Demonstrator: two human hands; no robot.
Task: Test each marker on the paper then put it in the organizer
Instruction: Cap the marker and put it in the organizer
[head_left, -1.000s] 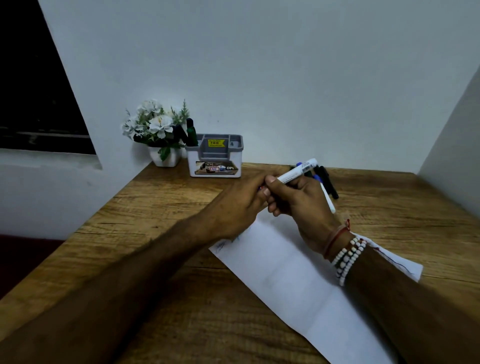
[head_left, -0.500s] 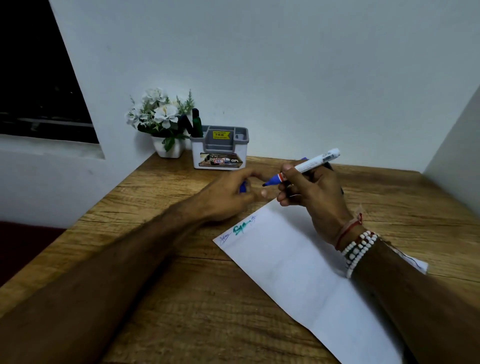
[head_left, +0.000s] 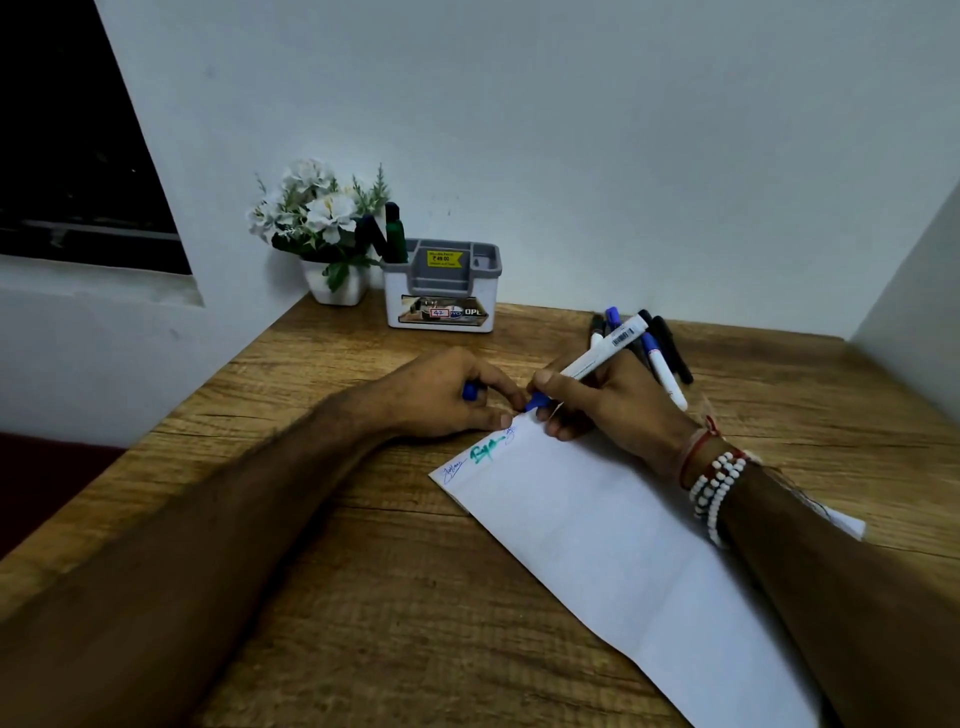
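Observation:
My right hand (head_left: 608, 400) grips an uncapped white marker (head_left: 602, 353) with a blue tip, which touches the top corner of the white paper (head_left: 597, 535). Blue and green scribbles (head_left: 480, 454) run along the paper's upper edge. My left hand (head_left: 441, 397) rests at that corner, closed around the marker's blue cap (head_left: 470, 391). Behind my right hand, several capped markers (head_left: 654, 345) lie on the desk. The grey and white organizer (head_left: 441, 296) stands at the back against the wall, with two dark markers (head_left: 387, 234) upright in its left end.
A small white pot of white flowers (head_left: 322, 228) stands left of the organizer in the corner. The wooden desk (head_left: 415, 597) ends at a wall on the right and drops off on the left. A dark window is at upper left.
The cap has come off the marker and stays in my left hand. My right hand lowered the marker's tip from above the desk down onto the paper's corner.

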